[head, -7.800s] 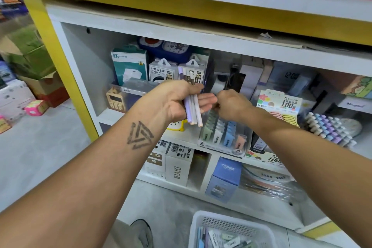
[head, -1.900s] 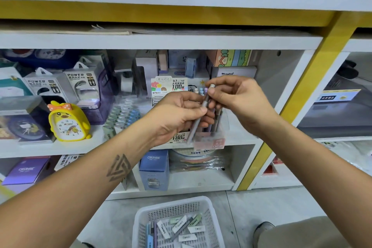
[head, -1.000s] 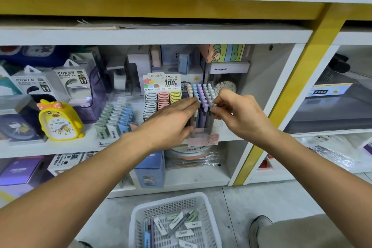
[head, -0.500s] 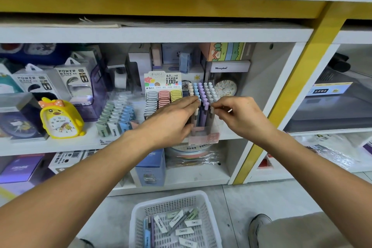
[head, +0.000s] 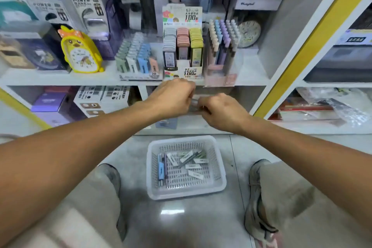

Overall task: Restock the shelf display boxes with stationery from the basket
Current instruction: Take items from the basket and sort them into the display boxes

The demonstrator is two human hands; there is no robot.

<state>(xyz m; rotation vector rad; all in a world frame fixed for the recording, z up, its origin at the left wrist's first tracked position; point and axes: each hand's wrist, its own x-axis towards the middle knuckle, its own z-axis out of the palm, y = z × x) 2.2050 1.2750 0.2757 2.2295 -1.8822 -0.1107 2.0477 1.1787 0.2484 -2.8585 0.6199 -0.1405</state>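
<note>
A white plastic basket (head: pixel 181 139) stands on the floor between my feet. It holds several small white labelled pieces (head: pixel 193 166) and a few blue and purple pens (head: pixel 162 169). On the middle shelf a clear display box of pastel pens (head: pixel 221 46) stands at the right. My left hand (head: pixel 173 96) and my right hand (head: pixel 223 110) hang close together just below that shelf's edge, above the basket. Both are seen from the back with fingers curled in, and nothing shows in either.
Left of the pen box stand a lead-refill display (head: pixel 182 46), a box of pastel packs (head: pixel 136 56) and a yellow chick clock (head: pixel 80 52). Boxes fill the lower shelf (head: pixel 100 98). A yellow post (head: pixel 314 40) borders the bay. My knees and shoes flank the basket.
Both hands have dropped from the pen display box to below the shelf edge. The view has tilted down, so the basket now sits in the middle.
</note>
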